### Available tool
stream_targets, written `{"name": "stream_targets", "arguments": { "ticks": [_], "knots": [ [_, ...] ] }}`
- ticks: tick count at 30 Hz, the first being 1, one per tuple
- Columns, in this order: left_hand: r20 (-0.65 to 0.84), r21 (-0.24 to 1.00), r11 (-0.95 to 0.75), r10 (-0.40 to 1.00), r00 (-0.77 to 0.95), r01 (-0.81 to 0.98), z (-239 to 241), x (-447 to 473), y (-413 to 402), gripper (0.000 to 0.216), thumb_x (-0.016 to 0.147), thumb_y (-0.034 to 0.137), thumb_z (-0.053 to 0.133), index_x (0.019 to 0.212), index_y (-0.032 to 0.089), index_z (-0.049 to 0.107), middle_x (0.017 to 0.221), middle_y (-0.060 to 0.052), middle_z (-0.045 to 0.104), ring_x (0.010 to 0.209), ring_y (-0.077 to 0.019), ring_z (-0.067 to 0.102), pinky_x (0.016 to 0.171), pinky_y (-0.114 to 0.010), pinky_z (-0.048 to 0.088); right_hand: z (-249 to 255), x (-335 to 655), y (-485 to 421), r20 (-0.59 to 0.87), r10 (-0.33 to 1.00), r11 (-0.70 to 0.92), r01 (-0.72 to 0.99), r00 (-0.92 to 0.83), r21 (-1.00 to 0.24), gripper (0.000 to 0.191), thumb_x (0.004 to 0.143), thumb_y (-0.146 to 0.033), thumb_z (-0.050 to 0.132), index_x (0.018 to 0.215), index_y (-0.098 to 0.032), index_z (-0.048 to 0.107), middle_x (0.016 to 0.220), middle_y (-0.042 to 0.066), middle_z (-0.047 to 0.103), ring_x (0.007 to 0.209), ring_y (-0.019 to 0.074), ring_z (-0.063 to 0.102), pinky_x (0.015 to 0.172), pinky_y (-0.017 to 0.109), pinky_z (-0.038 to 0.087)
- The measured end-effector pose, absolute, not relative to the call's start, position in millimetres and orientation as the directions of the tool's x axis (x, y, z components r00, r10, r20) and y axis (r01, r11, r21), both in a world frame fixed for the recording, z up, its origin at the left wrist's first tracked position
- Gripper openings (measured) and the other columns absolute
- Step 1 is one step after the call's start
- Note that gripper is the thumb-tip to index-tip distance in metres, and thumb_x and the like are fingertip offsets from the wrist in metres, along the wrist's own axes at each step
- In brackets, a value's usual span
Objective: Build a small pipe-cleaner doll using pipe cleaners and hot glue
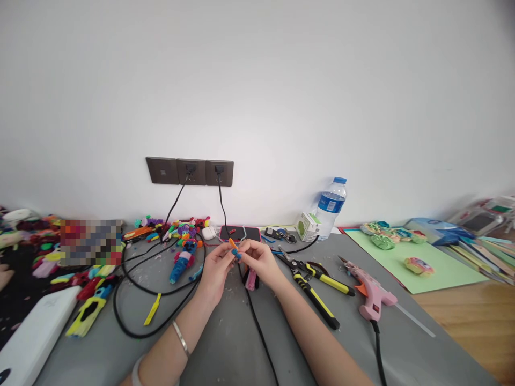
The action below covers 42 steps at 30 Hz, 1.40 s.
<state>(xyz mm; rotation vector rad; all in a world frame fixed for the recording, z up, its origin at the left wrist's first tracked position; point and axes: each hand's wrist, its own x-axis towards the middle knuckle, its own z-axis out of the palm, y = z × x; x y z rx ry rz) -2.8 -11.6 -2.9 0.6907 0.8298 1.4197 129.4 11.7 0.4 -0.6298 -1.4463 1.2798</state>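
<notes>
Near the middle of the table, my left hand (217, 266) and my right hand (260, 261) meet at the fingertips. Between them they pinch a small blue and orange fuzzy piece (236, 253), which looks like bent pipe cleaner. Both hands are closed on it, and its exact shape is partly covered by the fingers. Just below my right hand lies a pink and dark fuzzy piece (251, 280), partly hidden. A blue pipe-cleaner figure (182, 267) rests to the left of my left hand. Yellow-handled pliers (316, 300) lie right of my right forearm.
A pink glue gun (374, 295) with a black cord sits at the right. Black cable (139, 336) loops over the grey table. Behind are a phone (251, 234), a small box (308, 227) and a water bottle (332, 206). A white power bank (40, 335) lies front left.
</notes>
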Motion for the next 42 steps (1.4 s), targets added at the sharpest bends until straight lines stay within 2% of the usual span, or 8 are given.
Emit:
{"name": "stream_targets", "arguments": {
  "ticks": [6, 11, 16, 21, 38, 42],
  "knots": [
    [-0.113, 0.802, 0.112, 0.993, 0.034, -0.586, -2.1, -4.0, -11.1, 0.032, 0.052, 0.037, 0.089, 0.072, 0.018, 0.074, 0.076, -0.001, 0.067, 0.068, -0.0092, 0.055, 0.061, -0.019, 0.04, 4.6, 132.4, 11.0, 0.345, 0.884, 0.281, -0.231, -0.314, -0.931, 0.025, 0.075, -0.043, 0.074, 0.073, -0.021, 0.061, 0.072, 0.0, 0.059, 0.064, 0.0141, 0.056, 0.061, 0.027, 0.048],
    [-0.14, 0.803, 0.13, 0.99, 0.028, -0.582, -2.3, -4.1, -11.2, 0.033, 0.053, 0.037, 0.089, 0.077, 0.019, 0.075, 0.079, -0.002, 0.067, 0.07, -0.0094, 0.055, 0.06, -0.019, 0.04, 3.2, 133.0, 11.4, 0.375, 0.883, 0.337, -0.174, -0.283, -0.925, 0.024, 0.078, -0.041, 0.071, 0.076, -0.02, 0.059, 0.073, 0.0, 0.058, 0.066, 0.0138, 0.055, 0.061, 0.026, 0.046],
    [-0.138, 0.824, 0.124, 0.99, 0.017, -0.553, 0.3, -2.6, -12.5, 0.034, 0.057, 0.037, 0.087, 0.082, 0.018, 0.074, 0.08, -0.002, 0.067, 0.07, -0.0102, 0.057, 0.056, -0.019, 0.038, 2.9, 134.5, 9.5, 0.424, 0.884, 0.441, 0.045, -0.197, -0.897, 0.015, 0.082, -0.033, 0.063, 0.079, -0.02, 0.057, 0.07, -0.001, 0.056, 0.062, 0.0131, 0.053, 0.057, 0.024, 0.042],
    [-0.093, 0.875, 0.041, 0.992, -0.085, -0.482, -2.0, -2.5, -11.9, 0.035, 0.056, 0.037, 0.086, 0.081, 0.016, 0.072, 0.072, -0.002, 0.066, 0.066, -0.0114, 0.058, 0.054, -0.02, 0.039, 4.5, 136.0, 7.5, 0.497, 0.84, 0.539, 0.224, -0.219, -0.812, 0.006, 0.084, -0.024, 0.058, 0.08, -0.02, 0.058, 0.073, 0.0, 0.058, 0.063, 0.0137, 0.053, 0.059, 0.025, 0.042],
    [-0.116, 0.848, 0.069, 0.992, -0.058, -0.526, 2.0, -2.6, -12.3, 0.038, 0.056, 0.038, 0.086, 0.083, 0.016, 0.07, 0.069, 0.001, 0.064, 0.061, -0.0087, 0.058, 0.053, -0.019, 0.039, 6.1, 136.8, 7.4, 0.565, 0.796, 0.602, 0.199, -0.216, -0.773, 0.008, 0.084, -0.017, 0.054, 0.083, -0.02, 0.062, 0.079, 0.002, 0.061, 0.066, 0.0146, 0.056, 0.061, 0.026, 0.044],
    [-0.128, 0.808, 0.077, 0.991, -0.046, -0.584, 1.3, -3.6, -11.0, 0.037, 0.057, 0.035, 0.086, 0.085, 0.018, 0.07, 0.075, 0.001, 0.065, 0.062, -0.0081, 0.058, 0.056, -0.019, 0.041, 4.4, 136.8, 8.0, 0.562, 0.804, 0.593, 0.184, -0.194, -0.784, 0.014, 0.084, -0.016, 0.051, 0.094, -0.02, 0.06, 0.086, 0.004, 0.063, 0.068, 0.0146, 0.056, 0.063, 0.027, 0.046]
  ]
}}
